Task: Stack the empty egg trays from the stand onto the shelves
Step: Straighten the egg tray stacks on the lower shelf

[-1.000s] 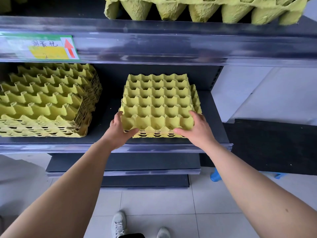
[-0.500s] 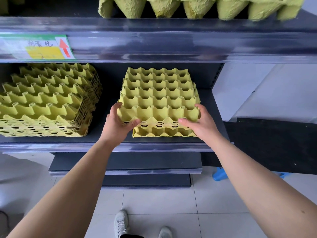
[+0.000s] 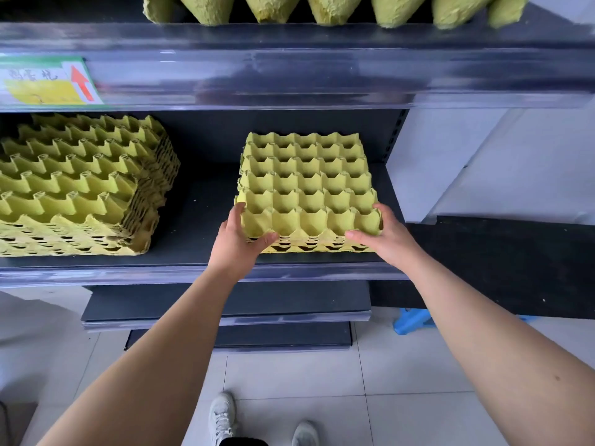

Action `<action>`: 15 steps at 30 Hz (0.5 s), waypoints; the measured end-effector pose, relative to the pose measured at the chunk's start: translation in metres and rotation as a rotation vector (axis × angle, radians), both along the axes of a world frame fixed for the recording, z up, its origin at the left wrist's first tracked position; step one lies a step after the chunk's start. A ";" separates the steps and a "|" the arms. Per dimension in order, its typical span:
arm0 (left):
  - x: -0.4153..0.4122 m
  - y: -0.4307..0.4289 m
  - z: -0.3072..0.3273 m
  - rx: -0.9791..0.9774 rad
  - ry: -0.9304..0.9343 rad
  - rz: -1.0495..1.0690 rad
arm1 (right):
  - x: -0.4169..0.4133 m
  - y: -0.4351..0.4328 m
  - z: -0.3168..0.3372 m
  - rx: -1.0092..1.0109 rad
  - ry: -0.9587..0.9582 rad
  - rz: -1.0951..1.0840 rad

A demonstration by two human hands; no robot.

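Item: small stack of egg trays (image 3: pixel 306 188), sitting on the shelf (image 3: pixel 199 257) directly between the hands and extending away from them. The left hand (image 3: pixel 240 244) and right hand (image 3: pixel 388 241) are clasping its near corners, equally close, thumbs pressing the front edge.

The top egg tray (image 3: pixel 306 185) is no longer tipped up at its front edge the way you held it half a second ago. It now sits level, nested down on the lower trays (image 3: pixel 309 247), and the gap that showed between them has closed, with the front edges lined up. Your left hand (image 3: pixel 236 244) and right hand (image 3: pixel 384 238) have come down with it and grip its front corners lower, thumbs along the front edge.
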State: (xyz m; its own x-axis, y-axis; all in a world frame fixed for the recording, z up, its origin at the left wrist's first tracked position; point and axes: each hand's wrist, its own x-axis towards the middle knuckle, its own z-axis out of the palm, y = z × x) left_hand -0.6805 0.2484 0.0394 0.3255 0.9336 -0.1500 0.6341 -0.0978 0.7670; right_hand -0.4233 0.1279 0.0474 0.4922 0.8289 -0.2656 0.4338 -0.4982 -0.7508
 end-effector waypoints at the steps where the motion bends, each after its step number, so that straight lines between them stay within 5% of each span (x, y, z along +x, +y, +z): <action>1: -0.001 0.002 -0.003 -0.015 0.025 -0.011 | -0.001 0.001 -0.001 -0.033 -0.023 0.015; 15: 0.020 0.031 0.010 -0.038 0.079 -0.035 | 0.007 0.048 0.002 -0.130 -0.402 0.154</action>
